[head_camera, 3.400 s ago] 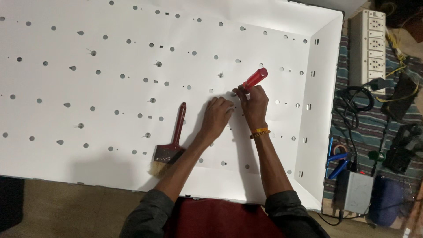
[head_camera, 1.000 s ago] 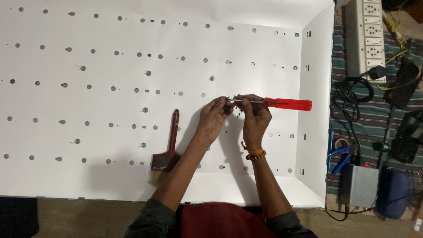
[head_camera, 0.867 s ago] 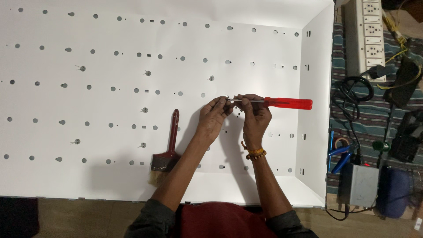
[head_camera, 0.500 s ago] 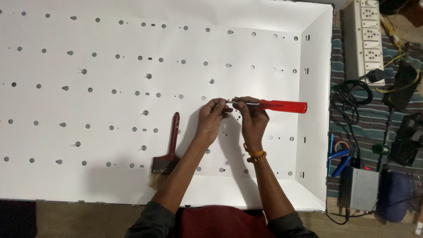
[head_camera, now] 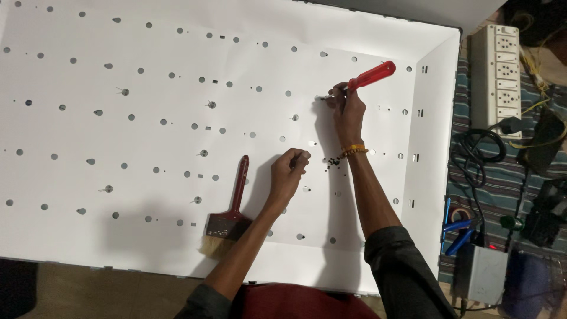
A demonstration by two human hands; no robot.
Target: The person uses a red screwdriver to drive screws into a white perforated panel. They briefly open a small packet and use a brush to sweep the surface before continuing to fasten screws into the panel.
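My right hand (head_camera: 348, 113) grips a red-handled screwdriver (head_camera: 370, 77), its tip pointing left and down at the large white perforated panel (head_camera: 147, 88). My left hand (head_camera: 287, 173) rests lower on the panel with its fingers curled in; whether it pinches anything I cannot tell. Several small dark screws (head_camera: 334, 162) lie on the panel between the two hands, beside my right wrist with its orange band. A paintbrush (head_camera: 230, 212) with a dark red handle and pale bristles lies just left of my left forearm.
The panel's raised right wall (head_camera: 431, 147) borders a striped cloth. On the cloth lie a white power strip (head_camera: 502, 80), black cables (head_camera: 481, 145), blue-handled pliers (head_camera: 458, 233) and a grey box (head_camera: 484, 274).
My right hand moved up and away with the screwdriver, which now tilts up to the right. The hands have separated; my left hand dropped lower. The camera moved closer.
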